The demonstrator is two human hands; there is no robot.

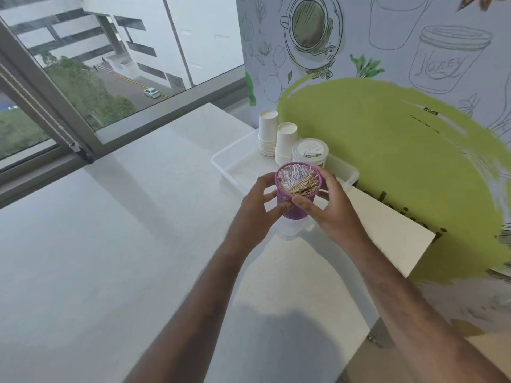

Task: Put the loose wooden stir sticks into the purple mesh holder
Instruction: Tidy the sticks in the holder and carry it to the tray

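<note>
The purple mesh holder (287, 201) is held up above the white counter, between both hands. A bundle of wooden stir sticks (302, 184) lies slanted inside it, leaning toward its right rim. My left hand (255, 211) grips the holder's left side with fingers curled around the mesh. My right hand (327, 205) wraps its right side, thumb across the front near the rim. The holder's lower part is partly hidden by my fingers. No loose sticks show on the counter.
A white plastic tray (229, 164) sits behind the holder with two stacks of white paper cups (286, 142) and a lidded round tub (311, 152). The white counter (124, 244) spreads left to a window. A painted wall stands on the right.
</note>
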